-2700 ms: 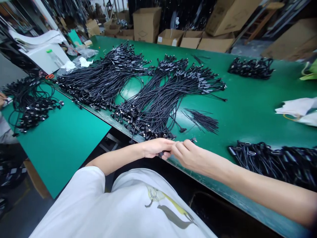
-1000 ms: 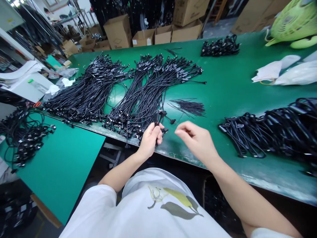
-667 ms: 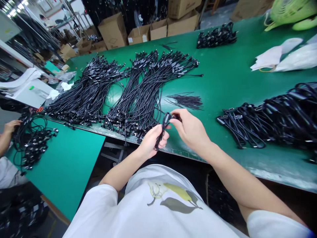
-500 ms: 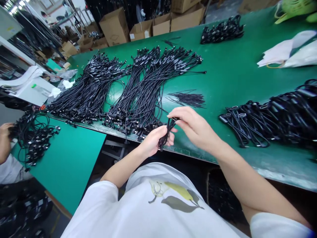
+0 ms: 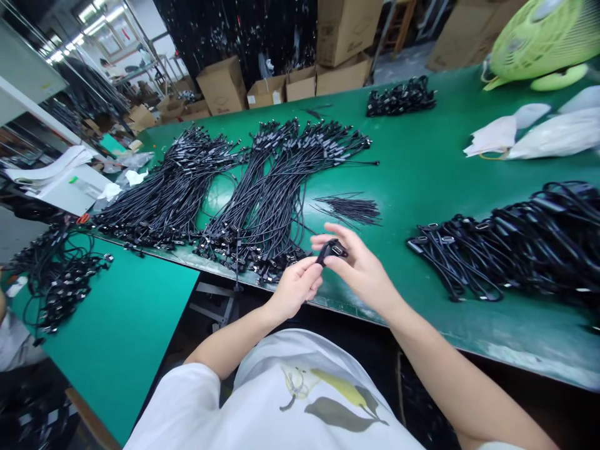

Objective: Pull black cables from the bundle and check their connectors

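A folded black cable (image 5: 334, 249) with a rectangular metal connector is held between my two hands, above the near edge of the green table. My left hand (image 5: 296, 286) pinches it from the left, thumb on top. My right hand (image 5: 363, 269) has its thumb and fingers around the connector end, some fingertips reaching past it. Behind my hands lies a small pile of thin black ties (image 5: 354, 209). Long straight black cables (image 5: 262, 194) are spread in bunches to the left. At the right, folded black cables (image 5: 520, 244) lie in a long heap.
A green fan (image 5: 539, 40) and white cloth-like pieces (image 5: 553, 134) occupy the far right. Another black cable pile (image 5: 400, 97) sits at the back. Cardboard boxes (image 5: 222, 85) stand behind the table. On the left side table, tangled cables (image 5: 70, 281) lie near another person's sleeve (image 5: 19, 344).
My view has tilted up, so the table sits lower in the picture. The cable has turned, and its connector faces me now. My right hand's fingers have spread around it.
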